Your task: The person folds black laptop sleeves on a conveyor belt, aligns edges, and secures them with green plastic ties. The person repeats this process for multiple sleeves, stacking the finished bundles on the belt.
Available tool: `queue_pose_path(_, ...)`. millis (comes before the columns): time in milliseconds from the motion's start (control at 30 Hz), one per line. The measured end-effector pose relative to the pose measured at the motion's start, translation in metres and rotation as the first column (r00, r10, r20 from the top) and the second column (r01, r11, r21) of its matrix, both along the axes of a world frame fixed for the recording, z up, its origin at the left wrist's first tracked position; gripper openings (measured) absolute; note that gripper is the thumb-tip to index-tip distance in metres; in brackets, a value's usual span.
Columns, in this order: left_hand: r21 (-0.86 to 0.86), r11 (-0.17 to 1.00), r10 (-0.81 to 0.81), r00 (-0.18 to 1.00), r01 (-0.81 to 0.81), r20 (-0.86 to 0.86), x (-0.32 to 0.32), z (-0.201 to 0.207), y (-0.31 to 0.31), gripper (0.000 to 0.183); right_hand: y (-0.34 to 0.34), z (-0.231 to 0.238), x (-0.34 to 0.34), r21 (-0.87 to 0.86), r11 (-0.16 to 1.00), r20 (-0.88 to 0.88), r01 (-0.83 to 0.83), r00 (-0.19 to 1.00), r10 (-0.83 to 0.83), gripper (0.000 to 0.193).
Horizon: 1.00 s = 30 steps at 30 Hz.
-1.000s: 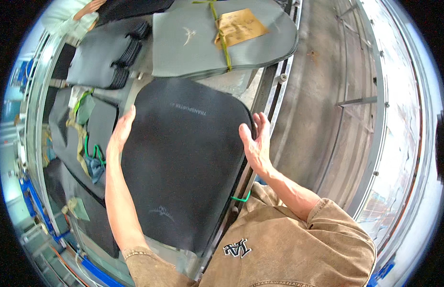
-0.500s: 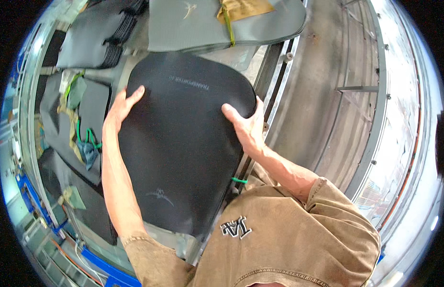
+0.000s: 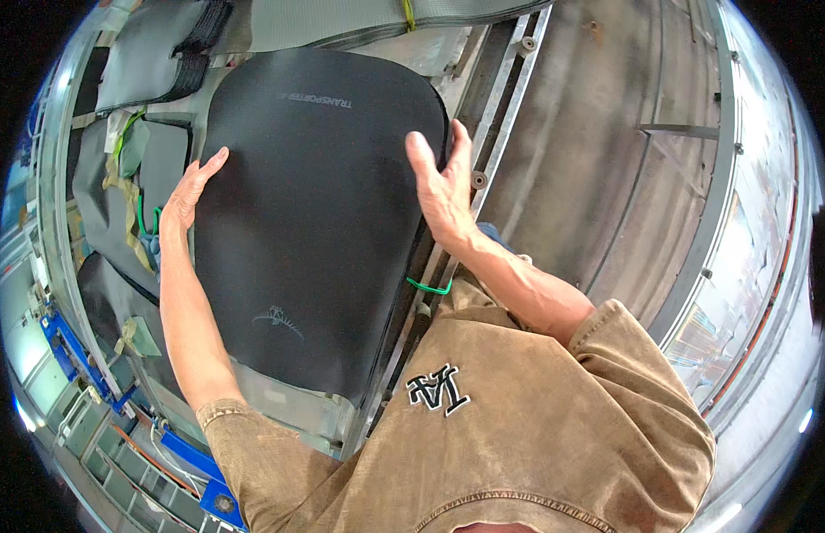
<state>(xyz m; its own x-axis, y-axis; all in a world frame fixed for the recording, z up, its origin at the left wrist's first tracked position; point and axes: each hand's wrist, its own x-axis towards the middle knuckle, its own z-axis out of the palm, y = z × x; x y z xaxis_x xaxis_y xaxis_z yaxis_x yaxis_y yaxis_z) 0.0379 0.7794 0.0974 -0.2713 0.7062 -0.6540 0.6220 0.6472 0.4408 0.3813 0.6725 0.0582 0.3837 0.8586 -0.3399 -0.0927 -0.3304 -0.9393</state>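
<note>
In front of me lies a large black rounded panel, a smooth sheet wide at the far end and narrower toward me. It has a small pale figure printed near its near end and faint lettering at the far end. Its dark right edge looks thick, perhaps several sheets together. My left hand rests along the left edge, its fingers stretched and its thumb at the rim. At the right edge my right hand stands upright, thumb and fingers apart; whether the fingers touch the edge is hard to tell.
Grey stacked panels with a yellow-green strap lie beyond. Another grey stack sits far left, with grey pieces and green cord below it. A metal rail with rollers runs along the right. A green loop hangs near my shirt.
Both hands and the panel now appear further left and higher in the view, which itself has shifted. My right thumb has come up off the panel's top, and the left hand lies flatter along the edge.
</note>
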Motion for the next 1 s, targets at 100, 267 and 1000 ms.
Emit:
queue_pose_path(100,-0.04,0.996,-0.082,0.997,0.083,0.011,-0.001,0.0,0.004,0.133,-0.007,-0.01,-0.006,0.007,0.999,0.03,0.039,0.999,-0.039,0.091)
queue_pose_path(267,0.161,0.965,-0.198,0.978,0.206,-0.061,0.01,0.012,-0.007,0.102,-0.009,-0.007,0.005,0.022,0.991,-0.06,-0.134,0.989,0.135,0.09)
queue_pose_path(1000,0.522,0.203,0.899,0.369,-0.828,0.235,0.063,-0.006,-0.396,0.078,0.065,0.045,0.048,-0.04,0.784,0.18,-0.619,0.768,0.615,0.086)
